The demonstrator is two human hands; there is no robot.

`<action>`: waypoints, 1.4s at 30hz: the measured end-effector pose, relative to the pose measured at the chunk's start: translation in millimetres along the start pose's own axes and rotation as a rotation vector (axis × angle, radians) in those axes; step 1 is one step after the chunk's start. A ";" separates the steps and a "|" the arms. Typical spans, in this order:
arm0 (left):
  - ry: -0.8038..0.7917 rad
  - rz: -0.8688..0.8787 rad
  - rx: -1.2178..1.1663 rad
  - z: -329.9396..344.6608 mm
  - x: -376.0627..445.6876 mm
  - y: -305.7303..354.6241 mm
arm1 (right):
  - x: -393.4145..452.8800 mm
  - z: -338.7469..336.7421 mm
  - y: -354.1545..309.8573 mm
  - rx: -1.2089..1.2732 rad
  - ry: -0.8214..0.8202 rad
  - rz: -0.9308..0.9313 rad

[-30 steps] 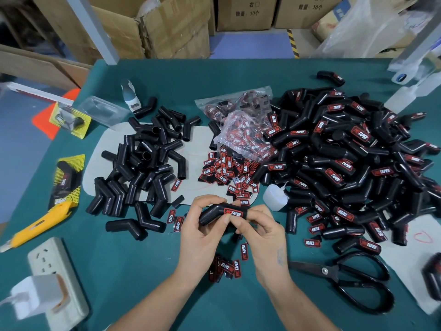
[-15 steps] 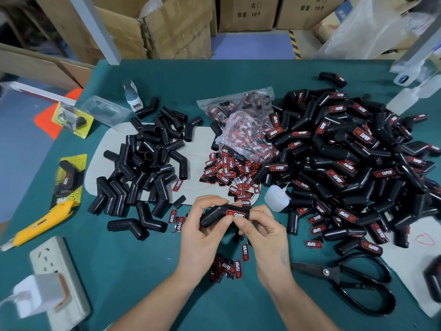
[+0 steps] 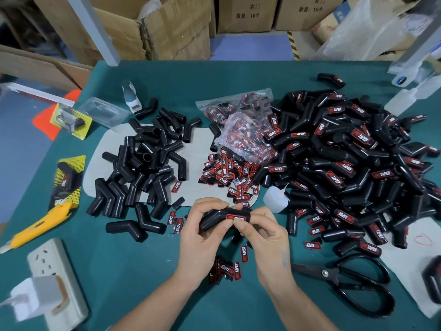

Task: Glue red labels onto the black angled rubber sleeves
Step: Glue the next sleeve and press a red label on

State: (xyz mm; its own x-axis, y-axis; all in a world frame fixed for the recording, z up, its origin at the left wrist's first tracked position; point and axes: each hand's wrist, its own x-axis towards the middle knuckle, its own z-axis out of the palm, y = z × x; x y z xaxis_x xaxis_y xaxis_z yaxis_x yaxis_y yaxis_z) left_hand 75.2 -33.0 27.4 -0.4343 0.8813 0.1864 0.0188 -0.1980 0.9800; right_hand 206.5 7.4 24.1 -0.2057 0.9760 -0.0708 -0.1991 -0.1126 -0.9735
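Sleeve (image 3: 216, 218) lies left-right, left hand (image 3: 202, 232) gripping its bent end, right hand (image 3: 265, 232) pinching the red label (image 3: 236, 217) on its right half.

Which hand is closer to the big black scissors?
The right hand. The black-handled scissors lie on the table just to its right, while the left hand is farther away, on the other side of the right hand.
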 end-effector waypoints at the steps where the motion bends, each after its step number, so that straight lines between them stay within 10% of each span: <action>1: 0.000 0.031 0.011 -1.0 -1.1 -1.1 | -1.0 -0.6 -0.4 -0.006 -0.001 -0.008; 17: -0.211 0.339 -0.021 -13.7 4.8 11.1 | -5.4 -8.1 -14.0 -0.250 -0.037 -0.573; 34: -0.245 0.347 0.032 -21.5 9.2 11.5 | 0.8 -16.2 -15.4 -0.232 -0.132 -0.501; 42: -0.236 -0.003 0.008 -21.1 13.1 12.8 | 2.1 -9.9 -13.4 -0.108 -0.063 -0.174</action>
State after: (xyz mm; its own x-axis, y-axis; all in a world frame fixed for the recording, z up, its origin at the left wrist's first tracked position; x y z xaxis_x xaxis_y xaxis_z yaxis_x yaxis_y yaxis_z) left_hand 50.7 -33.0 40.9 -0.2119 0.9580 0.1933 0.0257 -0.1923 0.9810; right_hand 218.2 12.8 34.8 -0.2376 0.9650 0.1111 -0.1340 0.0808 -0.9877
